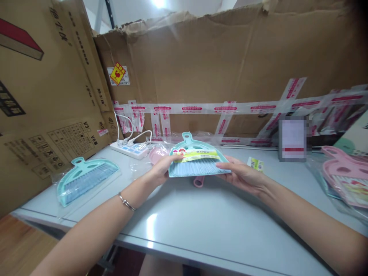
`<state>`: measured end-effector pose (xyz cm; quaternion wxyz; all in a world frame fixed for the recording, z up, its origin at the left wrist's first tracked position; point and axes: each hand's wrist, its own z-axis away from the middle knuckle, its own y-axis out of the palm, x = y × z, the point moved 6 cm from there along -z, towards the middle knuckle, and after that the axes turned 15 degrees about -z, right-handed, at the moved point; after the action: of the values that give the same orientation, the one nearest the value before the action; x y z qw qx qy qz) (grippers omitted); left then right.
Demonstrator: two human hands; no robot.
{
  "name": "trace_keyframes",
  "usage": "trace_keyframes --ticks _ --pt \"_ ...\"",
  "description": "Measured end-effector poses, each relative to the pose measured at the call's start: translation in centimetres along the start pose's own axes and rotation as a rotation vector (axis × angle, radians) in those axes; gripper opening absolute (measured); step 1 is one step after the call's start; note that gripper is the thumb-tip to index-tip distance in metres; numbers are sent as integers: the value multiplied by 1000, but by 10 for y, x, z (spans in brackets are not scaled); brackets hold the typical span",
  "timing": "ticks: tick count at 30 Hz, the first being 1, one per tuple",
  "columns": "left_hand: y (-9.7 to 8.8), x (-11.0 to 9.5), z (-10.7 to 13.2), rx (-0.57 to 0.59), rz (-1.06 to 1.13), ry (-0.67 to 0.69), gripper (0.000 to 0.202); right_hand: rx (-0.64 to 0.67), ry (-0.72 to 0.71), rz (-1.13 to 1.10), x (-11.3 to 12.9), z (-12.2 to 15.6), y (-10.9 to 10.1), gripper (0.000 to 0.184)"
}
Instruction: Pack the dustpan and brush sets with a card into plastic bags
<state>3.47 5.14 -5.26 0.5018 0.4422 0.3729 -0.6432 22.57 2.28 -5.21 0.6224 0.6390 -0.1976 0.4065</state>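
Note:
Between both hands, above the table, is a mint-green dustpan (pixel 201 145) with a blue-bristled brush (pixel 195 168) nested in it. A yellow-green printed label (pixel 198 155) lies across its front. My left hand (pixel 164 168) grips the dustpan's left edge, thumb on the label's end. My right hand (pixel 240 172) is closed on the right edge, its thumb over the front corner. Beneath the dustpan a pink tube-like handle end (pixel 198 181) pokes out. Behind my left hand lies a pink item (pixel 158 153) in clear plastic, its kind partly hidden.
A bagged mint dustpan set (pixel 87 178) lies at the left, bagged pink ones (pixel 345 172) at the right. A power strip (pixel 130 148) with white cables, a loose label card (pixel 255 164) and a blurred-out screen (pixel 293 138) stand near the back. Cardboard walls (pixel 195 61) enclose the grey table (pixel 218 226).

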Motion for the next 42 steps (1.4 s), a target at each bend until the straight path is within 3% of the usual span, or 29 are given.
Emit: trace_keyframes --ticks 5,10,14,17,22,26,28,33,38,42 --pt "-1 -4 5 50 -31 -8 25 -23 -11 -22 -3 -1 3 30" --pt "2 -14 10 248 -67 186 29 -159 -49 -52 -3 -5 -4 18" --pt "2 -21 11 338 -85 276 41 -172 -62 -58 -1 -7 -8 17" --pt "-3 -22 8 292 -97 281 42 -127 -58 -61 0 -6 -8 19" --pt "-11 -17 -1 97 -58 217 23 -36 -19 -89 0 -2 -1 29" --pt "-14 -15 -2 -26 -25 214 20 -85 -33 -92 -1 0 0 33" --pt "-13 -17 -1 -17 -28 225 21 -138 -47 -105 -1 -1 -2 28" --pt "-5 -20 3 176 -52 280 27 -241 -81 -117 0 -1 -4 17" --pt "-8 -12 -4 91 -20 247 20 -340 -97 -33 -4 -1 -9 2" --pt "-8 -9 -6 22 -109 254 23 -424 -148 109 -3 -2 -16 24"
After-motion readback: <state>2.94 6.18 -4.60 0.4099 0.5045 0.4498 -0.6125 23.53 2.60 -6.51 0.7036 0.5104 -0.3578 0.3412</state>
